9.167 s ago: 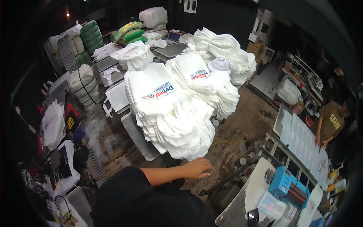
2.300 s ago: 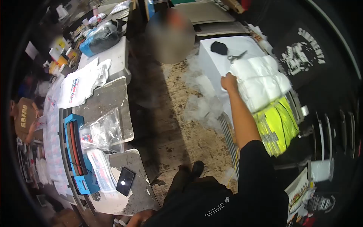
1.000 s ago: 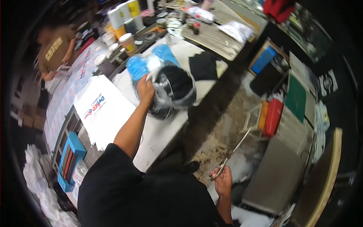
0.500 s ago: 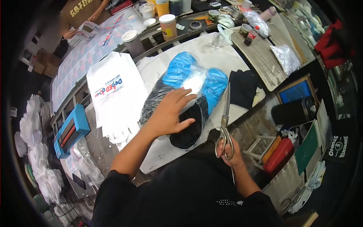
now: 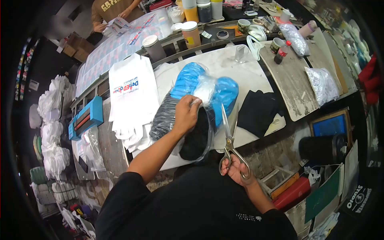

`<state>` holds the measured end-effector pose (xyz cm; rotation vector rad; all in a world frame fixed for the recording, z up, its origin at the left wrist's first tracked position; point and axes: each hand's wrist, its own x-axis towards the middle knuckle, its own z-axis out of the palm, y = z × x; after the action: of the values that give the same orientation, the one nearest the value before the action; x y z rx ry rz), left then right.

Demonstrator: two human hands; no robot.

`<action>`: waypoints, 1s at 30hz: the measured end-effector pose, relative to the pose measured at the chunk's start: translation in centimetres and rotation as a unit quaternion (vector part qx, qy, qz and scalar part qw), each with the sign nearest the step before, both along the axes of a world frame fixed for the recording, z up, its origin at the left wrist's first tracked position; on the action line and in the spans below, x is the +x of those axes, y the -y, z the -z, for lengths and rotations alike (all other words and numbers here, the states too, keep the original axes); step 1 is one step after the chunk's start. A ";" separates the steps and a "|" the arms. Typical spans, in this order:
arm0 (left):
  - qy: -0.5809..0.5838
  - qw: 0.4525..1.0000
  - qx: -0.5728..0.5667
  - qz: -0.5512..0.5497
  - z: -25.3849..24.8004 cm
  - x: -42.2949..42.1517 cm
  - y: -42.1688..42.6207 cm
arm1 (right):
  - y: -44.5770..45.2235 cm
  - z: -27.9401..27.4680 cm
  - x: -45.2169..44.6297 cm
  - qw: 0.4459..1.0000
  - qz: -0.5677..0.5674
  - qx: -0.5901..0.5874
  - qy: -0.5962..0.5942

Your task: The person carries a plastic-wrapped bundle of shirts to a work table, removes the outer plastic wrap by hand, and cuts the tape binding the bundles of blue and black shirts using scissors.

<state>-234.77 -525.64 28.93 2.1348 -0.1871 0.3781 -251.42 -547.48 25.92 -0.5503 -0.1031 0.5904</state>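
Note:
A clear plastic bag (image 5: 164, 118) lies on the white board in front of me, with blue, black and white soft bundles packed inside. My left hand (image 5: 187, 115) rests over its middle, fingers pinched on the plastic beside the white bundle (image 5: 204, 91). In my right hand (image 5: 237, 170) are large metal scissors (image 5: 229, 143), the fingers through the handles. Their blades are parted and point away from me, at the right side of the bag near the blue bundle (image 5: 224, 96). Whether the blades touch the plastic I cannot tell.
White printed bags (image 5: 130, 92) lie stacked to the left, near a blue box (image 5: 90, 116). Folded black cloth (image 5: 258, 112) is at the right. Jars (image 5: 191, 35), a cola bottle (image 5: 282, 52) and a clear cup (image 5: 241, 54) stand farther back. Another person (image 5: 116, 10) handles a printed sheet.
My left hand has gone from spread fingers to a pinch on the plastic. The scissors' blades have parted and shifted slightly left and nearer me. The camera view has shifted.

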 end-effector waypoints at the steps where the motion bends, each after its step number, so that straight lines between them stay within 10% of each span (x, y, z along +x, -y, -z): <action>1: -0.001 0.999 -0.030 -0.029 0.0 -0.2 1.2 | 0.6 0.2 0.2 0.999 -0.021 0.007 -0.023; 13: 0.073 0.987 -0.057 -0.129 1.3 -0.5 6.3 | 2.9 0.3 3.3 0.986 -0.136 0.029 -0.091; 30: 0.157 0.981 -0.017 -0.114 2.1 -1.5 6.3 | -3.2 -1.4 5.7 0.990 0.014 -0.045 -0.130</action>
<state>-236.26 -531.95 26.88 2.0585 -0.1139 0.8495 -245.76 -544.31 27.35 -0.5569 0.1788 0.6363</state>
